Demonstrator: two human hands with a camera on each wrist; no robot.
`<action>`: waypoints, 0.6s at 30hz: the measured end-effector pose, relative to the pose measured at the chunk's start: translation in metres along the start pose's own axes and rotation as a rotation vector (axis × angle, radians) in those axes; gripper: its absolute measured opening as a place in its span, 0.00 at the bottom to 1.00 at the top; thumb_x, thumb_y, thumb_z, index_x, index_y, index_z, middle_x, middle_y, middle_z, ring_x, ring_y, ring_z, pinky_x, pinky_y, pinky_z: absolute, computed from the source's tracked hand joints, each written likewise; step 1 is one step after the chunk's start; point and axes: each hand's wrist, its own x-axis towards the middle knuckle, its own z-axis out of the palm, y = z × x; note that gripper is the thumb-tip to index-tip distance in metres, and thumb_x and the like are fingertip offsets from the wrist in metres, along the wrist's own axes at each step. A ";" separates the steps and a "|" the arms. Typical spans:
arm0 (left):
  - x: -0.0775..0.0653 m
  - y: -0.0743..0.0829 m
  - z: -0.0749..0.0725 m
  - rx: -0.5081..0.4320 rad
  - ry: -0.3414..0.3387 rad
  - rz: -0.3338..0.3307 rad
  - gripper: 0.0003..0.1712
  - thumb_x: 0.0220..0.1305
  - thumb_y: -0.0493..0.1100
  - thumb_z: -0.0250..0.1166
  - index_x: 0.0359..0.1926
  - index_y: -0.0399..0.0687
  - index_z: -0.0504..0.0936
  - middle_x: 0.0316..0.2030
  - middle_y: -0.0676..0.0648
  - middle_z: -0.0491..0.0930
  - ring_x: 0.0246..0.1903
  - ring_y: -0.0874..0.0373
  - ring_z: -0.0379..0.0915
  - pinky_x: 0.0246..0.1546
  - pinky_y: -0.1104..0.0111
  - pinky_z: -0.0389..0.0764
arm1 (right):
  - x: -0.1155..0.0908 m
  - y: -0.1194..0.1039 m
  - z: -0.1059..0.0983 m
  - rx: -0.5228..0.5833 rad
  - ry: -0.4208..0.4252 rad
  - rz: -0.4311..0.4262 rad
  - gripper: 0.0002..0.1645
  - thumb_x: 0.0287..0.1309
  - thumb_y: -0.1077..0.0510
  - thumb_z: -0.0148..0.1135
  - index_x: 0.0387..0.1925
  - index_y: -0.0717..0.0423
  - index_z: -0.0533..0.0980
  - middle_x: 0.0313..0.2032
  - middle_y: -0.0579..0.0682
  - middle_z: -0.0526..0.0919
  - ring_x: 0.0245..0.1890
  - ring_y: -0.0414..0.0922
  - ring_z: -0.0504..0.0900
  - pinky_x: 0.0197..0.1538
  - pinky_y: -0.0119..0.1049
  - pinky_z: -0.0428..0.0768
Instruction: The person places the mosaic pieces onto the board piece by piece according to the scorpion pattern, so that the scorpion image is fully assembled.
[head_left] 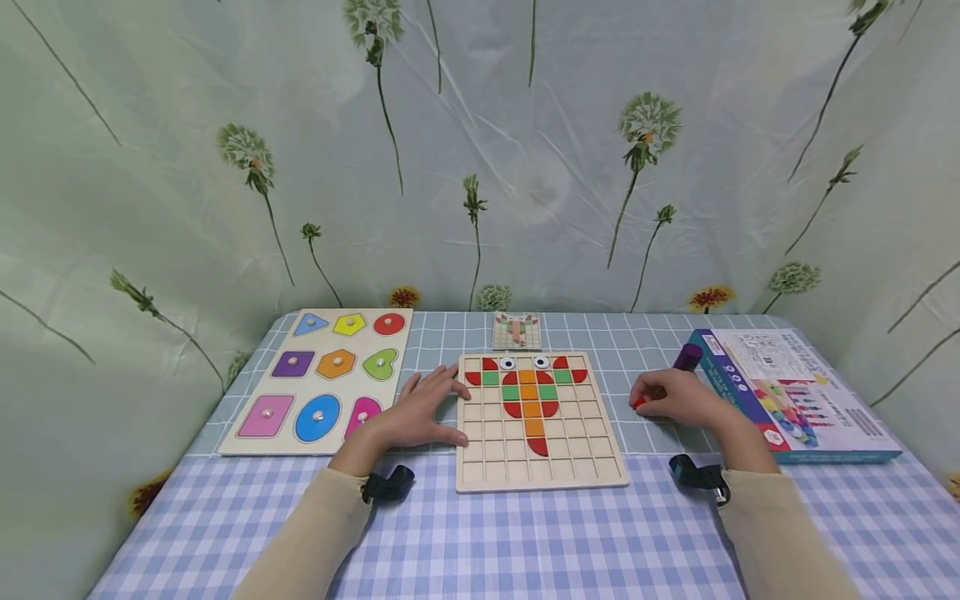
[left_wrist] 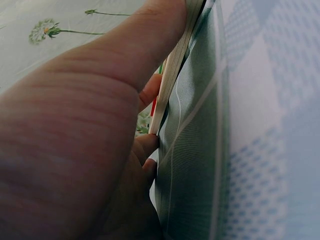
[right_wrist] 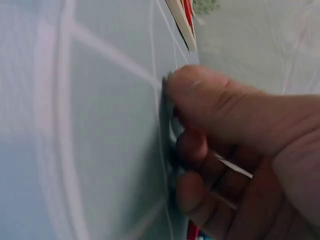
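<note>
A wooden grid board (head_left: 581, 471) lies in the middle, bearing a pattern of orange squares (head_left: 531, 408), green squares (head_left: 491, 378), red quarter-round pieces (head_left: 537, 447) and two white eye pieces (head_left: 507, 363). My left hand (head_left: 420, 412) rests at the board's left edge, fingers spread, thumb and index at the rim. To the right of the board, my right hand (head_left: 678, 398) pinches a small red piece (head_left: 639, 402) low over the cloth. In the right wrist view, the curled fingers (right_wrist: 192, 195) mostly hide that piece.
A small pattern card (head_left: 517, 332) lies behind the board. On the left is a knobbed shape puzzle (head_left: 251, 392). A purple cylinder (head_left: 687, 357) stands behind the right hand, beside a colourful flat box (head_left: 795, 392). A flowered curtain (head_left: 555, 167) closes off the back.
</note>
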 end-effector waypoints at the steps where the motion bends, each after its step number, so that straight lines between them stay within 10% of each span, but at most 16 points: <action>1: 0.000 0.000 0.000 -0.002 0.000 0.000 0.34 0.49 0.63 0.77 0.55 0.64 0.73 0.80 0.46 0.46 0.81 0.46 0.34 0.77 0.40 0.29 | 0.002 -0.002 0.002 0.004 0.004 -0.012 0.03 0.59 0.59 0.69 0.35 0.51 0.82 0.31 0.45 0.82 0.34 0.42 0.73 0.37 0.31 0.73; 18: 0.000 -0.001 0.000 -0.002 0.001 -0.001 0.34 0.49 0.63 0.76 0.55 0.64 0.73 0.80 0.46 0.47 0.81 0.45 0.35 0.76 0.39 0.29 | 0.016 -0.045 0.021 0.082 -0.065 -0.060 0.08 0.62 0.58 0.66 0.42 0.45 0.86 0.45 0.47 0.86 0.42 0.45 0.77 0.44 0.33 0.78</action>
